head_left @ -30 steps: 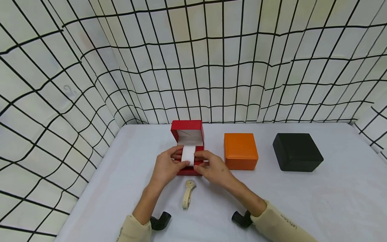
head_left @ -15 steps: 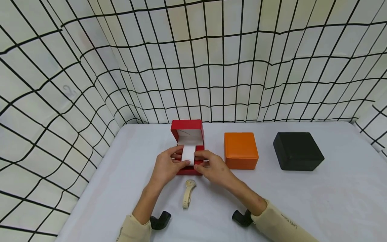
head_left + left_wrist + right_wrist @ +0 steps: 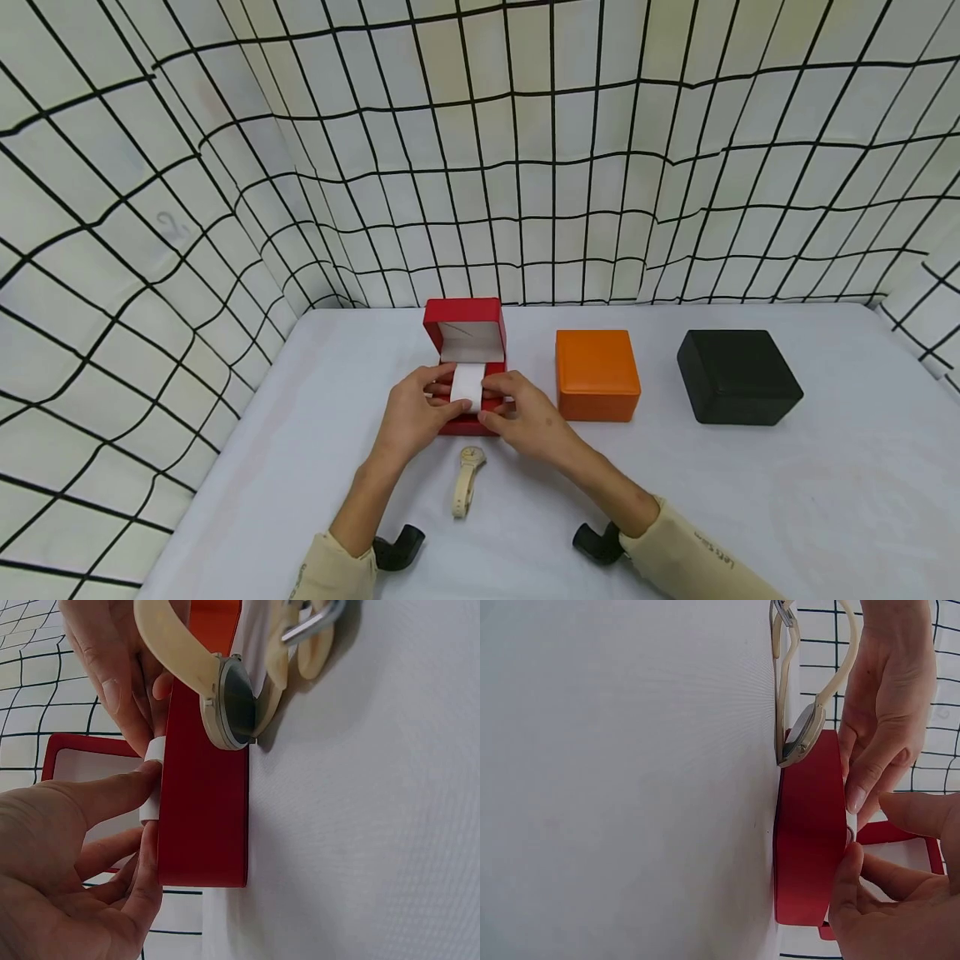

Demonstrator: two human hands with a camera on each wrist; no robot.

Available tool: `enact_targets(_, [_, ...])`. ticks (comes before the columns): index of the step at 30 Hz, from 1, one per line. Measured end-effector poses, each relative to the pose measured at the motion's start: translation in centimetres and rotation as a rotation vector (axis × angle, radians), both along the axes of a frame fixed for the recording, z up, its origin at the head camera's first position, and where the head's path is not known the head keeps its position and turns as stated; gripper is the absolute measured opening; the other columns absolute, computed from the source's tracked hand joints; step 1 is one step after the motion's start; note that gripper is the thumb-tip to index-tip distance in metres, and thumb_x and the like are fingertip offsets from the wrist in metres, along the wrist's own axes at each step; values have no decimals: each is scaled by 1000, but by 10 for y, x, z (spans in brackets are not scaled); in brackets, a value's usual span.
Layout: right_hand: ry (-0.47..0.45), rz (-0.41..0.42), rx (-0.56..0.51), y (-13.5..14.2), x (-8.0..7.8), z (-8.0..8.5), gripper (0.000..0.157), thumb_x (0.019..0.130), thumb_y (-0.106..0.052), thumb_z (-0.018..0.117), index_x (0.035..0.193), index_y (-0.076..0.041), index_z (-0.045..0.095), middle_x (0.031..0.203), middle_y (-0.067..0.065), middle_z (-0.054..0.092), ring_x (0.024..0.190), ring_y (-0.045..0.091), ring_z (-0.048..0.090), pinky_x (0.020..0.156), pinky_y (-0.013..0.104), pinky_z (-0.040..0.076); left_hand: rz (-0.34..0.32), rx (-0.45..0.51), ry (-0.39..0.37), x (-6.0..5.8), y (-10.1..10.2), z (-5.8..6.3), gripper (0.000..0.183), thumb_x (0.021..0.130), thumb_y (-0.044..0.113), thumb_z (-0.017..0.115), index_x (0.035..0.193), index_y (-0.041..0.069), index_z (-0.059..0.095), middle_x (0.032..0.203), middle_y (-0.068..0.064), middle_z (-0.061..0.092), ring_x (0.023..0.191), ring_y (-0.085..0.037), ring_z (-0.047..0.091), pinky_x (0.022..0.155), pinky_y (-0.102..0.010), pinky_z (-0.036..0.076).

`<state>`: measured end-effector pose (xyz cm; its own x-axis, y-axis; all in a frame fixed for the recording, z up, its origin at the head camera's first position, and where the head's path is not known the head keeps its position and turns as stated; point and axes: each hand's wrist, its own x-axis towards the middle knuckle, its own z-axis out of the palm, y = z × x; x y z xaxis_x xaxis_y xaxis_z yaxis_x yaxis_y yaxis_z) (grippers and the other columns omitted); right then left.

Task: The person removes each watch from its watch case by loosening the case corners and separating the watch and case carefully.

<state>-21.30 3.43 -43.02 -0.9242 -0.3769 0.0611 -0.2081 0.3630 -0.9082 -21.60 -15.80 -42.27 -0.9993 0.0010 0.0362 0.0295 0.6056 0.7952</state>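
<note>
In the head view, a red watch box (image 3: 467,427) stands with its lid up, a white watch cushion (image 3: 467,388) in its base. My left hand (image 3: 414,410) grips the cushion from the left, thumb on its near face, as the left wrist view also shows. From the right, my right hand (image 3: 534,421) holds the cushion's other side with thumb and fingers; some fingertips are hidden inside the box. A cream wristwatch (image 3: 468,481) lies on the table just in front of the box, its dial toward the box and its strap toward me.
An orange box (image 3: 597,375) with its lid down stands to the right of the red one. Farther right is a black box (image 3: 738,377), also closed. White cloth covers the table (image 3: 750,508). Behind and at the left rises a black grid net (image 3: 480,167).
Almost nothing differs. My right hand and forearm have shifted very slightly left; the left hand, the red box and the wristwatch stay where they were.
</note>
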Motion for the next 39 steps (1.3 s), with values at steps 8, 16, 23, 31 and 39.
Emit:
enact_targets(8, [50,-31,72,-1,-1,2,41,95,-8,74,133,4,66,138,14,55,103,20,62,93,33,61,-10,-12,12,-2,0,-1,61,84,8,87,140,4,64,120,-15,68,103,-24,69,86,-33,63])
enact_targets(16, [103,-71,151,0,-3,6,38,93,-8,76,130,-1,69,137,16,51,121,29,55,102,43,58,-24,2,-5,-1,0,0,57,86,6,83,140,6,65,123,-15,67,102,-26,72,87,-36,64])
enact_targets(23, [166,-106,211,-4,-6,6,36,91,-11,79,126,-5,73,135,16,54,128,31,50,105,44,57,-15,1,-31,1,-1,2,52,90,6,80,140,10,66,124,-16,67,101,-25,73,90,-38,63])
enact_targets(31, [188,-130,233,-7,-10,3,31,90,-11,80,120,-7,75,132,16,56,127,32,51,103,44,56,-1,5,-39,1,-2,1,50,90,6,80,138,9,67,125,-15,66,102,-25,72,91,-37,63])
enact_targets(39, [186,-138,247,-9,-11,0,28,90,-12,81,117,-9,76,131,14,57,125,30,51,102,43,57,3,5,-29,0,-3,-2,50,88,4,81,136,8,69,123,-15,66,98,-23,71,86,-35,64])
